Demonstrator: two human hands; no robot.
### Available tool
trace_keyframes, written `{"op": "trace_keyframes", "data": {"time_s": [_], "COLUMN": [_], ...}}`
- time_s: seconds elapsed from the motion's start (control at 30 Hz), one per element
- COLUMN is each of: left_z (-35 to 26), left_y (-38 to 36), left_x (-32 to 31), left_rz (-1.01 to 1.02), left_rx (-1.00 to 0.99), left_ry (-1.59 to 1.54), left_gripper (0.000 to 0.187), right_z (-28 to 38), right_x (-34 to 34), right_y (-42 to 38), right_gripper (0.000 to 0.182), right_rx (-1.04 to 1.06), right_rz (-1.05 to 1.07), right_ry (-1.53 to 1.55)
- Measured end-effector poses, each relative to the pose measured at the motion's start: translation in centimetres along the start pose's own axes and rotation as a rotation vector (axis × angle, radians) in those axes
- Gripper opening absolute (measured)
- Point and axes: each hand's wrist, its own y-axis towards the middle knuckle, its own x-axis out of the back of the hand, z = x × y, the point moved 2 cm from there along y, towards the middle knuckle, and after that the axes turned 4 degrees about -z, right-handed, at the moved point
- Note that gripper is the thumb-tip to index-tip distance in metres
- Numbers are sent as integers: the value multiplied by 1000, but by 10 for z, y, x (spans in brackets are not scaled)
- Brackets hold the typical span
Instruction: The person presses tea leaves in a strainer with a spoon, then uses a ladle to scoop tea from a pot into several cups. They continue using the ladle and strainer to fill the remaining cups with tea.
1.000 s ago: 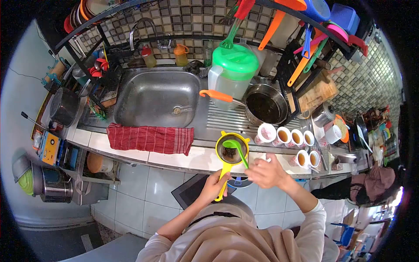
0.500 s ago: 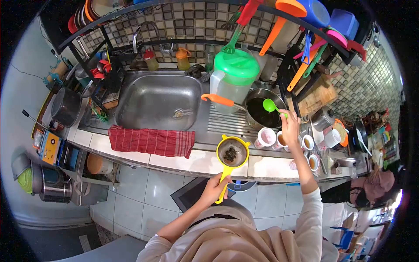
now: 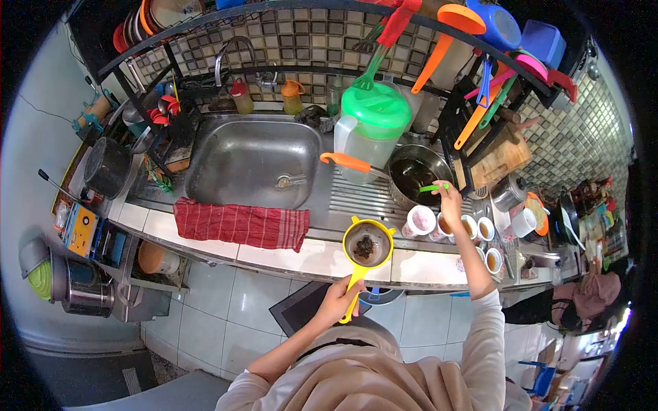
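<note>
My left hand (image 3: 340, 294) grips the handle of a yellow strainer (image 3: 367, 245) with dark tea leaves in its mesh, held over the counter's front edge. My right hand (image 3: 450, 198) holds a green spoon (image 3: 430, 188) by its handle, the bowl end dipped into a steel saucepan (image 3: 418, 175) of dark liquid with an orange handle. Just below my right hand stand several small white cups (image 3: 452, 227), some with brown tea in them.
A steel sink (image 3: 253, 159) lies at left with a red cloth (image 3: 238, 222) draped over its front edge. A green-lidded jug (image 3: 370, 130) stands behind the saucepan. Utensils hang from a rack (image 3: 473, 82) above. Another person (image 3: 582, 301) is at lower right.
My right hand took the green spoon out of the strainer, carried it up and right, and lowered it into the saucepan. The strainer stayed nearly where it was.
</note>
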Motion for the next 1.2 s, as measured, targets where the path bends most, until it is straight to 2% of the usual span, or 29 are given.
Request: {"op": "trace_keyframes", "data": {"time_s": [0.03, 0.23, 0.37, 0.43, 1.2], "left_z": [0, 0, 2, 1, 4], "left_y": [0, 0, 0, 0, 0], "left_x": [0, 1, 1, 0, 0], "left_rz": [-1, 0, 8, 4, -1], "left_rx": [-4, 5, 8, 7, 3], "left_ry": [-4, 10, 2, -9, 11], "left_gripper": [27, 26, 27, 27, 26], "right_z": [-2, -6, 1, -3, 4], "right_x": [-2, -5, 5, 8, 28], "right_y": [1, 8, 14, 19, 31], "right_gripper": [28, 28, 27, 28, 29], "right_rx": [-69, -188, -227, -186, -175], "right_rz": [16, 24, 6, 14, -86], "right_ry": [112, 394, 398, 505, 534]}}
